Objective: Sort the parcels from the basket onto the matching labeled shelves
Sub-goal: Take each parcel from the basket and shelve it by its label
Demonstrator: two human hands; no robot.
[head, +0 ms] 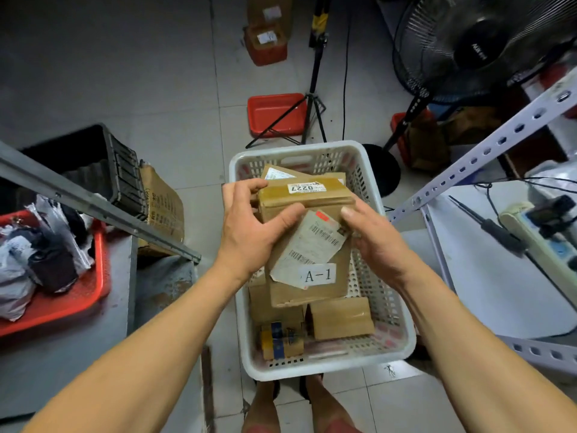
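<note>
- Both hands, left hand (253, 220) and right hand (374, 242), grip the A-1 parcel (312, 260) with curled fingers above the basket (393, 314).
- Step, likely: label read; next, find the A-1 shelf.

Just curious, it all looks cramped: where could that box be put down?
Bare floor tiles lie between the black crate and red tray. The white basket and red basket are crowded.

One head-worn camera looks steeply down, close over the basket (402, 345) (wide-angle, single view).
</note>
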